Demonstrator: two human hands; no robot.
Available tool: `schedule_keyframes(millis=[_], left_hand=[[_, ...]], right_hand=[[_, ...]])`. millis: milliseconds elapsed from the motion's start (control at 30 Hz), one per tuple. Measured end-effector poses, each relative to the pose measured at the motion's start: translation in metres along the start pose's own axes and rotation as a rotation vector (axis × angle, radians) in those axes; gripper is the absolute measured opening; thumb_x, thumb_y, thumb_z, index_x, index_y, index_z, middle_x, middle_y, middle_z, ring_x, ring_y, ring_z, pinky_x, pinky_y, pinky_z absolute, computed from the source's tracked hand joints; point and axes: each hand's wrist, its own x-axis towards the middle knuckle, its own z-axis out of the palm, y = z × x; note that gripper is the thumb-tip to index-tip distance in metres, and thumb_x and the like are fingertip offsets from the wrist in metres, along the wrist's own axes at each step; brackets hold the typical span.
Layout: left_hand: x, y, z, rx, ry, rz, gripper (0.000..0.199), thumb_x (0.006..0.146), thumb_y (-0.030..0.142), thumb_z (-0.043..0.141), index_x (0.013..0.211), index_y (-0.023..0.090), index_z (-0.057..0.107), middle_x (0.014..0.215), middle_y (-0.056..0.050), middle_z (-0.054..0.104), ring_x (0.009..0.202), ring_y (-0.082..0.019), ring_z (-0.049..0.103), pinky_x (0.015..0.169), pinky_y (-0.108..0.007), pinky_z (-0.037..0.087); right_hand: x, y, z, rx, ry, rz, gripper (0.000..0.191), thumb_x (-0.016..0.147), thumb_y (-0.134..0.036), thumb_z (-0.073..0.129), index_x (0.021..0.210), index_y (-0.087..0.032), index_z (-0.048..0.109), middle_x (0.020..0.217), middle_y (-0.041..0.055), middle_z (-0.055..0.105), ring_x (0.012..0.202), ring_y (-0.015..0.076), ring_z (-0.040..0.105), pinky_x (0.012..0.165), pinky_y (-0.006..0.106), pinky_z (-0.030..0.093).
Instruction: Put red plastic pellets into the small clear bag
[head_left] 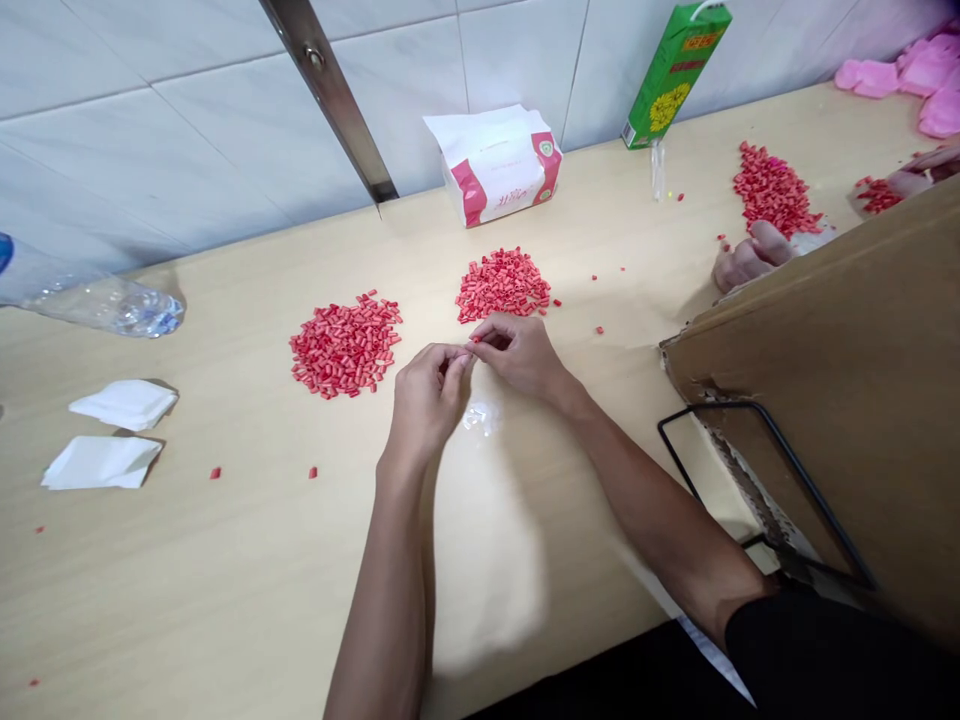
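Observation:
My left hand [427, 400] and my right hand [517, 355] meet at the fingertips over the pale wooden table [225, 560]. Between them they pinch a small red piece [475, 340], mostly hidden by the fingers. Just beyond my right hand lies a heap of small red cylindrical pieces [502, 285], and a larger heap [345, 346] lies to the left of my left hand. Another person's hand [750, 256] rests at the right, next to a third red heap [776, 190].
A cardboard box [825, 400] stands at the right, with a black wire frame [750, 480] beside it. Along the tiled wall are a tissue pack [495, 165] and a green carton [671, 75]. A plastic bottle [105, 305] lies at the left, near white paper pieces [124, 403].

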Motion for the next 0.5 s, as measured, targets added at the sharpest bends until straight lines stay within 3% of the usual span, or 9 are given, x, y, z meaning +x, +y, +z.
schedule_keyframes(millis=[167,500], left_hand=[[0.0014,0.0012,0.0031,0.083,0.083,0.001,0.019,0.092,0.027,0.052,0.09,0.018,0.068,0.093,-0.005,0.07,0.082,-0.017,0.063,0.076,-0.028,0.047],[0.0007,0.0031,0.003,0.205,0.059,-0.011,0.02,0.092,0.028,0.051,0.088,0.018,0.067,0.096,-0.006,0.07,0.085,-0.02,0.063,0.075,-0.031,0.045]], right_hand=[[-0.0019,0.0024,0.0051,-0.192,0.005,-0.085,0.008,0.08,-0.018,0.06,0.073,-0.017,0.064,0.068,-0.0005,0.065,0.061,0.0112,0.056,0.063,0.024,0.044],[-0.0033,0.0066,0.0077,-0.281,0.016,-0.142,0.009,0.079,-0.014,0.056,0.072,-0.018,0.06,0.067,-0.0011,0.063,0.061,0.0114,0.054,0.064,0.023,0.041]])
